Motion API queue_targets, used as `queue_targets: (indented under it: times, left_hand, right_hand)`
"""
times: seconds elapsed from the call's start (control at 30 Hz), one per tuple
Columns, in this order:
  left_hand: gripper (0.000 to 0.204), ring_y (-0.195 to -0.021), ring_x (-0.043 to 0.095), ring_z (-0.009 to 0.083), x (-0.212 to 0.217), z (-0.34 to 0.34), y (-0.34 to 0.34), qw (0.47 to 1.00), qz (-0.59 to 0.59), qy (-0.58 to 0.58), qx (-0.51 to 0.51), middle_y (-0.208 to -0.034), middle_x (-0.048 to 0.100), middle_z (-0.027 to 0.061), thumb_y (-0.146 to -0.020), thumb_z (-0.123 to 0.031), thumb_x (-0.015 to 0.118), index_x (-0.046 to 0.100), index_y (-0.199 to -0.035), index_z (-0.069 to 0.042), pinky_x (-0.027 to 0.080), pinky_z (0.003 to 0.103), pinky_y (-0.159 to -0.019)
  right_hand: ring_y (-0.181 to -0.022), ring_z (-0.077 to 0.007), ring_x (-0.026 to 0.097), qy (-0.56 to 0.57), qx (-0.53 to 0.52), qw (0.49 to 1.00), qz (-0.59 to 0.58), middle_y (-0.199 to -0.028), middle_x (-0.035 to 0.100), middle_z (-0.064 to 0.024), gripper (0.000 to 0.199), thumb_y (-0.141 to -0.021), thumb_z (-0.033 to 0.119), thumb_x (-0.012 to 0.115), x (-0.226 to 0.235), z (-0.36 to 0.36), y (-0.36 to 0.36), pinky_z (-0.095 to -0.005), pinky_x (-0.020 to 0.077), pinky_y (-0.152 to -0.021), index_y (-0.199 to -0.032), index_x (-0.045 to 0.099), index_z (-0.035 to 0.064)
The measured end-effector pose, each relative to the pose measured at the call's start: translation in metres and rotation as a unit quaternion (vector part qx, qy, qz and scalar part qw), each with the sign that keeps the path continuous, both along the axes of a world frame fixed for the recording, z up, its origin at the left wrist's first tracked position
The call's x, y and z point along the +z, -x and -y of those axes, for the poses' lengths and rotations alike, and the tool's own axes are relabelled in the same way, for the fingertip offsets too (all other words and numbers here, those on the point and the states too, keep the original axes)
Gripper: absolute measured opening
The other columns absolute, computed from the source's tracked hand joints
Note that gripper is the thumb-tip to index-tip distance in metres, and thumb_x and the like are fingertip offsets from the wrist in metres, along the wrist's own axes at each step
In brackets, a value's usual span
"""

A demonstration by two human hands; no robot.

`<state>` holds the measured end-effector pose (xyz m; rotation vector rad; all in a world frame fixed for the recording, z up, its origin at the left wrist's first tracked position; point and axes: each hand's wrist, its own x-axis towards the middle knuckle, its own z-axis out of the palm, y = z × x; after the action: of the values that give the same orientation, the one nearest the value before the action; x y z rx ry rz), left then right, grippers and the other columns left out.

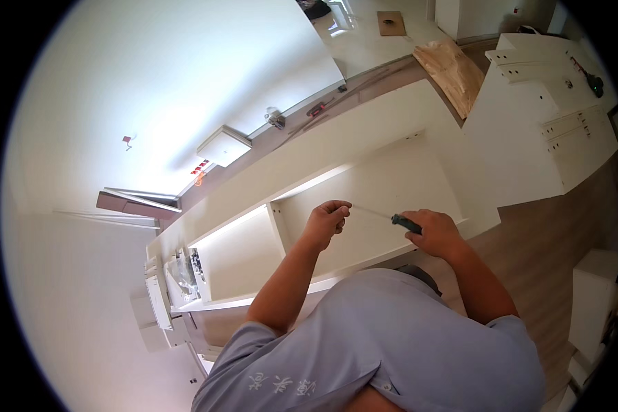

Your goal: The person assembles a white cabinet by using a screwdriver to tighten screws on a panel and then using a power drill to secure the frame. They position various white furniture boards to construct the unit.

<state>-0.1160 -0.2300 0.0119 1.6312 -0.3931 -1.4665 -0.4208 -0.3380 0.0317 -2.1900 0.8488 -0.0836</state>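
My right hand (436, 232) is wrapped round the dark green handle of a screwdriver (406, 223). Its thin shaft points left, and the tip end comes close to my left hand (329, 220). The fingers of that hand are pinched together; whatever lies between them is too small to make out. Both hands are above a long white cabinet frame (276, 226) lying on the floor, with a divider across it and shallow compartments on both sides.
White drilled panels (529, 123) are stacked at the right, a cordless tool (590, 81) on top. Brown cardboard (453, 72) lies beyond. Plastic bags of hardware (182, 275) sit at the cabinet's left end. By the wall are a red-and-black tool (316, 110) and a white box (224, 144).
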Motion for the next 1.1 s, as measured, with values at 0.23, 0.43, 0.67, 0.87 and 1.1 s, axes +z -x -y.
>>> queue_targets:
  times: [0.23, 0.43, 0.67, 0.87, 1.1]
  left_hand:
    - [0.018, -0.066, 0.047, 0.0078, -0.004, 0.048, 0.030, 0.996, 0.005, -0.020, -0.091, -0.090, 0.060, 0.0008, -0.103, -0.012, 0.066, 0.068, -0.116, 0.001, 0.039, 0.026, -0.056]
    - [0.018, -0.065, 0.046, 0.0058, -0.037, 0.086, 0.031, 0.985, -0.071, -0.044, -0.151, -0.084, 0.055, -0.0030, -0.105, -0.017, 0.064, 0.066, -0.115, -0.003, 0.038, 0.023, -0.054]
    - [0.015, -0.063, 0.045, 0.0052, -0.091, 0.194, 0.069, 0.949, -0.305, -0.031, 0.076, -0.079, 0.049, -0.0058, -0.108, -0.026, 0.059, 0.061, -0.111, -0.011, 0.036, 0.019, -0.050]
    - [0.016, -0.062, 0.048, 0.0090, -0.111, 0.237, 0.091, 0.973, -0.212, -0.033, 0.087, -0.077, 0.050, -0.0038, -0.107, -0.026, 0.061, 0.063, -0.111, -0.011, 0.037, 0.023, -0.048]
    - [0.034, -0.045, 0.045, 0.0137, -0.109, 0.096, 0.031, 0.983, 0.083, -0.092, -0.132, -0.063, 0.054, 0.0017, -0.103, -0.032, 0.062, 0.073, -0.121, -0.006, 0.033, 0.032, -0.040]
  right_hand:
    - [-0.098, -0.0325, 0.069, -0.027, -0.040, 0.999, 0.008, -0.102, 0.072, -0.0100, 0.043, -0.084, 0.025, 0.078, -0.013, 0.019, 0.027, -0.0449, 0.0550, -0.085, -0.125, 0.070, 0.0181]
    - [-0.097, -0.0277, 0.070, -0.246, -0.139, 0.958, 0.048, -0.106, 0.073, -0.0133, 0.039, -0.087, 0.021, 0.076, -0.034, 0.031, 0.045, -0.0380, 0.0540, -0.089, -0.122, 0.068, 0.0048]
    - [-0.095, -0.0214, 0.067, -0.200, -0.333, 0.903, 0.181, -0.106, 0.071, -0.0133, 0.039, -0.094, 0.022, 0.073, -0.095, 0.036, 0.022, -0.0351, 0.0521, -0.089, -0.126, 0.067, 0.0001]
    - [-0.090, -0.0198, 0.064, -0.263, -0.444, 0.837, 0.181, -0.102, 0.070, -0.0096, 0.040, -0.098, 0.023, 0.071, -0.135, 0.056, -0.005, -0.0341, 0.0521, -0.085, -0.130, 0.067, 0.0002]
    - [-0.077, -0.0161, 0.062, -0.283, -0.456, 0.820, 0.200, -0.098, 0.068, -0.0072, 0.038, -0.098, 0.023, 0.071, -0.141, 0.059, -0.022, -0.0320, 0.0517, -0.072, -0.130, 0.068, 0.0019]
